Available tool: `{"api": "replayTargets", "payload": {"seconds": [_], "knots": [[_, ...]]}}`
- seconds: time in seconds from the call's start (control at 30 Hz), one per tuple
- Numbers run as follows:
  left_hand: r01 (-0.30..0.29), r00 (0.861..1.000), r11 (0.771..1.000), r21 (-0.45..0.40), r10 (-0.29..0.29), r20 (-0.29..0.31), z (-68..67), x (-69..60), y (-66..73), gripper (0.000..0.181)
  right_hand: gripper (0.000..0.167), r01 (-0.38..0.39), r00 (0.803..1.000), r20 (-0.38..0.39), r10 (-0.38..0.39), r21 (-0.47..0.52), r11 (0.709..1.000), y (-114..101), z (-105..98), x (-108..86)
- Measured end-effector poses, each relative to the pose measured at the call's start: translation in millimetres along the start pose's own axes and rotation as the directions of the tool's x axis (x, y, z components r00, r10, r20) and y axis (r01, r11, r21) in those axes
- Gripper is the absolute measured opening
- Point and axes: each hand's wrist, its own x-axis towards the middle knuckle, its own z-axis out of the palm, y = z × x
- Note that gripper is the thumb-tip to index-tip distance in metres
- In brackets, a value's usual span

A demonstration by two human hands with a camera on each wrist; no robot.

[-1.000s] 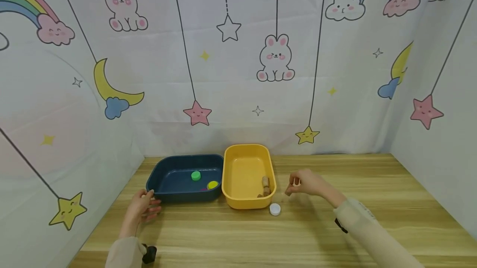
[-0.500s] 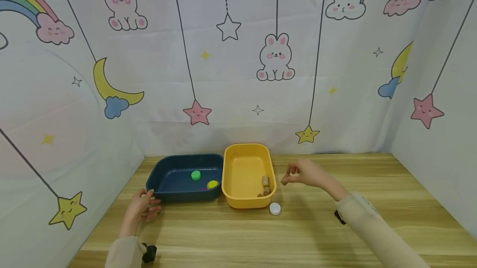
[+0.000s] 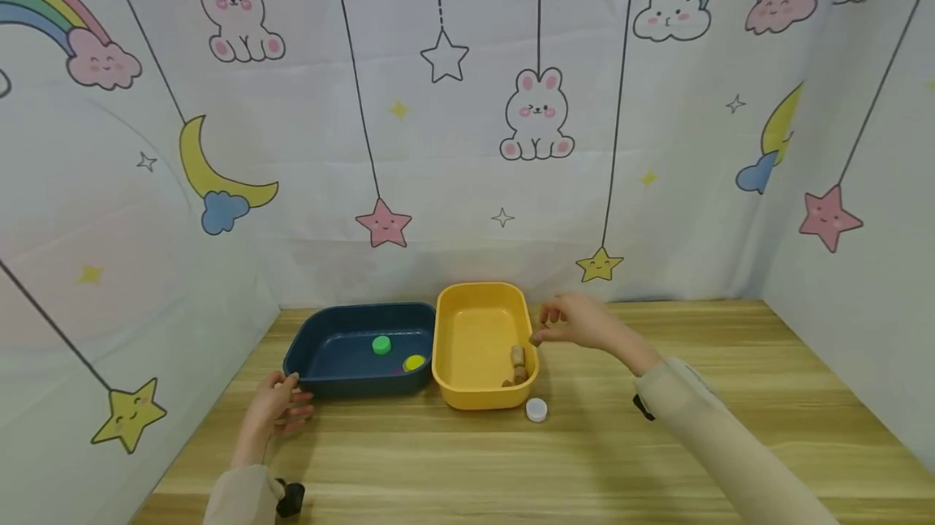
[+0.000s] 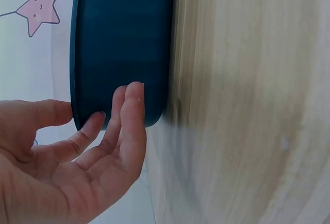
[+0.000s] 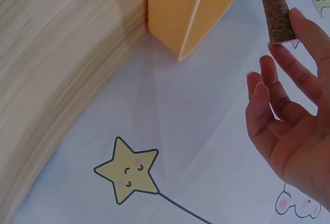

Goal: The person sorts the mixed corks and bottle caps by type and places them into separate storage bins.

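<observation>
My right hand (image 3: 584,320) pinches a brown cork (image 5: 279,18) between thumb and forefinger, at the right rim of the yellow bin (image 3: 478,399). Its other fingers are loosely bent. Several corks (image 3: 519,356) lie inside that bin along its right side. With thumb and forefinger, my left hand (image 3: 272,410) grips the near left corner of the dark blue bin (image 4: 124,38); the remaining fingers lie along the outer wall. The blue bin contains a green cap (image 3: 381,345), a yellow cap (image 3: 414,363) and something purple, mostly hidden by the front wall.
A white cap (image 3: 536,410) lies on the wooden table (image 3: 438,468) just off the yellow bin's near right corner. Both bins stand side by side near the back edge. Behind them hangs a printed cloth (image 3: 467,152), which also covers both sides.
My right hand has moved left and away from me with the cork, from beside the yellow bin up to its rim. The left hand stays on the blue bin.
</observation>
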Motion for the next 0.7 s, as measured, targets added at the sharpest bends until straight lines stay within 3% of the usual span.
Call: {"api": "replayTargets", "payload": {"seconds": [0.17, 0.47, 0.7], "knots": [[-0.002, 1.000, 1.000, -0.004, 0.002, 0.003, -0.5, -0.6, -0.1, 0.031, 0.022, 0.008, 1.000, -0.021, -0.007, 0.002, 1.000, -8.1, -2.1, 9.7], [-0.003, 1.000, 1.000, -0.011, 0.003, -0.005, 0.4, -2.1, 0.2, 0.028, 0.025, -0.033, 0.999, -0.046, 0.029, -0.080, 0.996, -24.0, -1.0, 22.4], [-0.008, 1.000, 1.000, -0.016, 0.008, -0.004, 0.0, -1.2, -0.7, 0.028, 0.023, -0.008, 0.999, -0.053, 0.005, -0.059, 0.998, -30.5, 1.9, 32.3]]}}
